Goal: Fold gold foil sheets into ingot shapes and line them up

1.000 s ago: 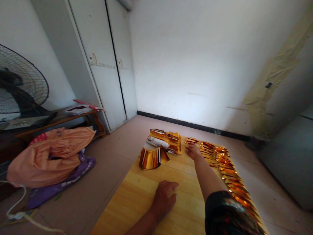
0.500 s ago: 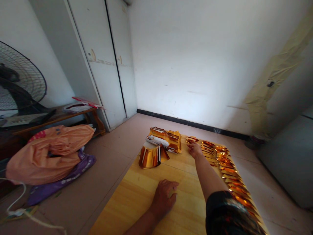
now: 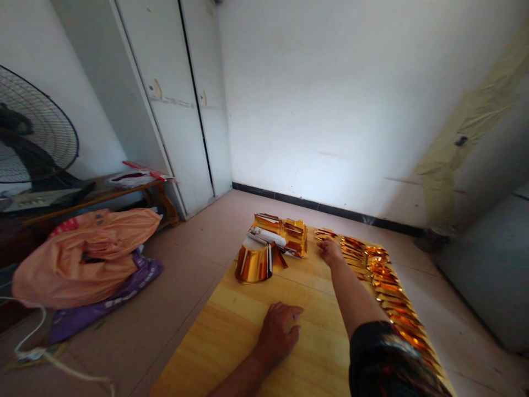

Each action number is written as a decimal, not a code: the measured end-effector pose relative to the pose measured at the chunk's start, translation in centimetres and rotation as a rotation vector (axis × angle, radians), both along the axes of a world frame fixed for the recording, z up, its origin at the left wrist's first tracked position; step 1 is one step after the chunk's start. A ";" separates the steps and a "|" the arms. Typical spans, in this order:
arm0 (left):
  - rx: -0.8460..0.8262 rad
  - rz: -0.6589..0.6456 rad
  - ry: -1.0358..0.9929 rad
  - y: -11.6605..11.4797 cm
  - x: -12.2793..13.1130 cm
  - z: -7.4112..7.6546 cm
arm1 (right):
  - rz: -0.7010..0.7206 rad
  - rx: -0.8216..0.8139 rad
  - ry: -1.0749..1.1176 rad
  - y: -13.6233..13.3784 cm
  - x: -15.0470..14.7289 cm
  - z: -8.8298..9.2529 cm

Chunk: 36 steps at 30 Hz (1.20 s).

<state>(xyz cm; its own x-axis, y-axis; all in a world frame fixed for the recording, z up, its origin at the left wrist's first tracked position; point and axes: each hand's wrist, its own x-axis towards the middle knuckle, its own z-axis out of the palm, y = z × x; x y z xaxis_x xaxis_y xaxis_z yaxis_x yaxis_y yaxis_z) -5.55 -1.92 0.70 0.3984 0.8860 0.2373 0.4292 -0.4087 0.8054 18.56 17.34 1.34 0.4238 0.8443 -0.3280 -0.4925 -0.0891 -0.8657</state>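
Note:
On the wooden table (image 3: 231, 314), my left hand (image 3: 279, 333) rests near the middle with its fingers apart and nothing in them. My right hand (image 3: 330, 252) reaches to the far side, its fingertips at the near edge of a small group of folded gold foil pieces (image 3: 325, 234). Whether those fingers hold a piece is too small to tell. Rows of folded gold foil (image 3: 388, 281) run down the table's right side, partly behind my right arm. At the far left lie a curved stack of gold sheets (image 3: 253, 264) and more gold sheets (image 3: 295, 237) with a white roll (image 3: 268, 237).
A black fan (image 3: 37, 132) stands on a low wooden bench at the left. Below it, an orange bag (image 3: 82, 264) and a purple bag (image 3: 107, 309) lie near a pale cord (image 3: 74, 375). A grey cabinet (image 3: 182, 110) and a white wall are behind.
The view has shifted slightly. My right hand has drawn back a little from the small foil group; my left hand has hardly moved.

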 end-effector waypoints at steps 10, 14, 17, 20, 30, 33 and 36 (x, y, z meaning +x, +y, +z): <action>0.012 -0.010 0.028 0.0 -0.1 0.1 | -0.022 -0.070 0.000 0.2 -0.1 0.0; 0.009 -0.002 0.014 0.0 0.0 0.1 | -0.021 -0.089 -0.005 0.3 0.0 0.1; 0.009 0.002 0.019 0.0 0.0 0.0 | -0.001 -0.087 -0.014 0.3 0.0 0.2; 0.019 -0.003 0.010 0.0 0.0 -0.1 | 0.017 -0.084 -0.026 0.3 0.0 0.3; 0.000 -0.001 0.003 -0.1 0.0 0.2 | 0.008 -0.134 -0.012 0.5 0.0 0.3; 0.016 -0.003 0.008 -0.1 0.0 0.3 | 0.007 -0.143 -0.003 0.5 0.1 0.3; 0.041 -0.005 0.007 -0.1 0.0 0.1 | 0.010 -0.141 0.006 0.5 0.2 0.3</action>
<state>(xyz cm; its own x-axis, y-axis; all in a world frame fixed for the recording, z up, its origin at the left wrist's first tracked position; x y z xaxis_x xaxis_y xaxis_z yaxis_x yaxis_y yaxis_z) -5.54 -2.01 0.78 0.4043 0.8737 0.2705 0.4327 -0.4433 0.7850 18.78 17.89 1.60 0.4133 0.7940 -0.4458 -0.4958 -0.2144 -0.8416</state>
